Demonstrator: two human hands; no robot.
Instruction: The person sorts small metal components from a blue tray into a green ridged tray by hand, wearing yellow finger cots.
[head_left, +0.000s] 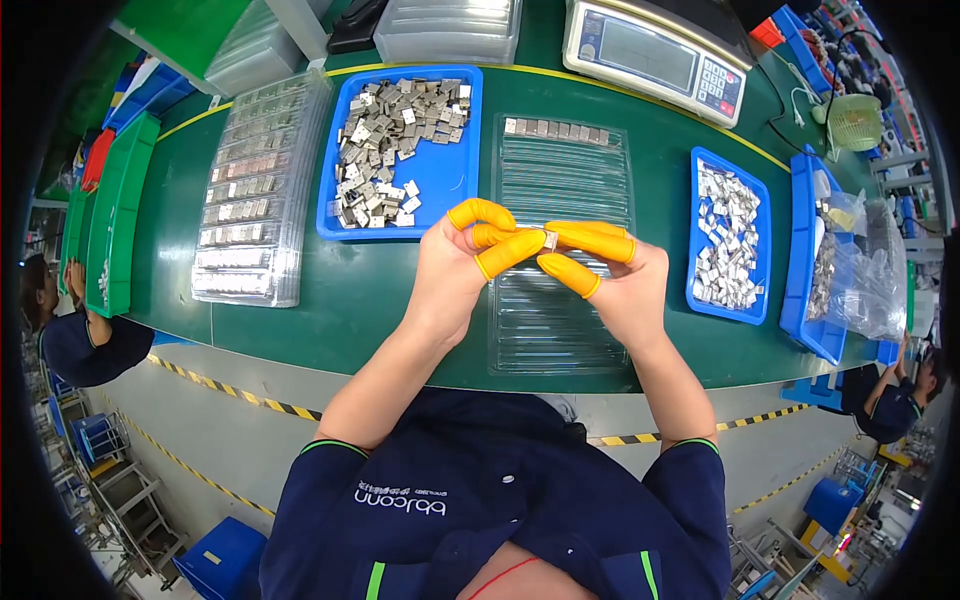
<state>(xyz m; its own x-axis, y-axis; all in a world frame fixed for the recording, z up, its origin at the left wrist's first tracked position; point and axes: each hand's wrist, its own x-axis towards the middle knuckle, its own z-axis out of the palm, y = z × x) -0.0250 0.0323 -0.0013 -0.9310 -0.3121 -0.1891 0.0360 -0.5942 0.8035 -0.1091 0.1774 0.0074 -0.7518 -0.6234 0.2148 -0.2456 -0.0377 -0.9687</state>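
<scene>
Left hand (452,270) and right hand (632,290) pinch a small metallic part (550,241) between their fingertips above the clear ribbed tray (560,335); seemingly light, stiff and smooth, it is probably best held by opposite edges.

Showing white digital scale (640,55), upper right; pale-green mesh basket (855,124), farther right; green bin (128,205), far left. Also showing yellow-and-black floor tape (240,394) and blue box (222,562), lower left.

A small silvery metal piece (551,241) is partly hidden by yellow-sheathed fingertips (518,251); stacked clear plastic trays (448,32) are cut off above.
</scene>
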